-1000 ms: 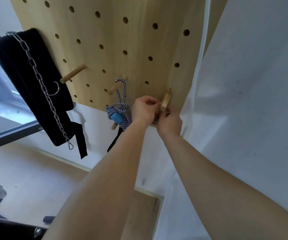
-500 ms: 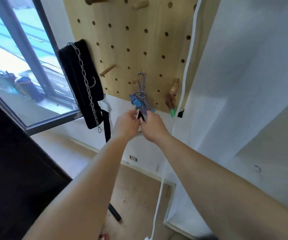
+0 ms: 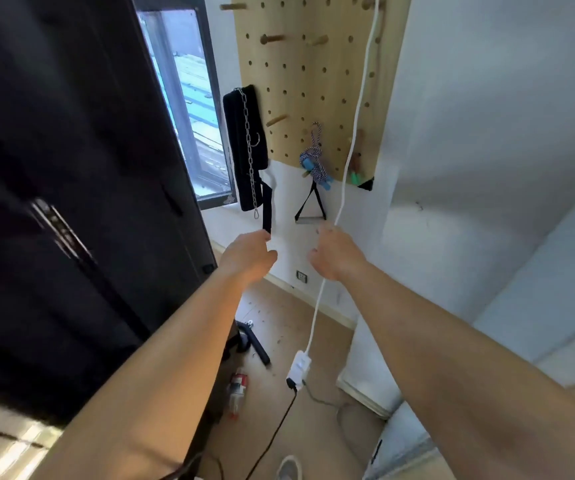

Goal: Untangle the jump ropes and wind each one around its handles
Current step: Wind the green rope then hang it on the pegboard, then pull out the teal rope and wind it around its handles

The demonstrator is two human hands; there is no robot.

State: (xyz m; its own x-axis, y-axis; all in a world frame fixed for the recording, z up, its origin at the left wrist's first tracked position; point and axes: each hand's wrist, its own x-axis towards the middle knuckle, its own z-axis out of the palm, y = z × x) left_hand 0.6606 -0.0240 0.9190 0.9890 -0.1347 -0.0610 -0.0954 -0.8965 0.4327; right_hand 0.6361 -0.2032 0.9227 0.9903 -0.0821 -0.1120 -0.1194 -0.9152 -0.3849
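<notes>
Two wound jump ropes hang from pegs on the wooden pegboard [image 3: 300,81]. One is a blue-and-white braided rope [image 3: 313,161] with blue handles. The other, a brown rope [image 3: 357,164] with a green handle end, hangs further right, partly behind a white cable. My left hand [image 3: 249,259] and my right hand [image 3: 336,256] are held out well below the board, apart from both ropes. Their fingers hang loosely curled and hold nothing.
A black padded belt with a steel chain [image 3: 248,150] hangs at the board's left. A black strap handle [image 3: 308,211] dangles under the blue rope. The white cable [image 3: 355,133] runs down to a power strip [image 3: 300,368] on the floor. A dark cabinet [image 3: 71,202] stands left.
Both hands have let go of the hanging ropes and dropped away from the pegboard. The view has pulled back and down, showing the floor and the cabinet.
</notes>
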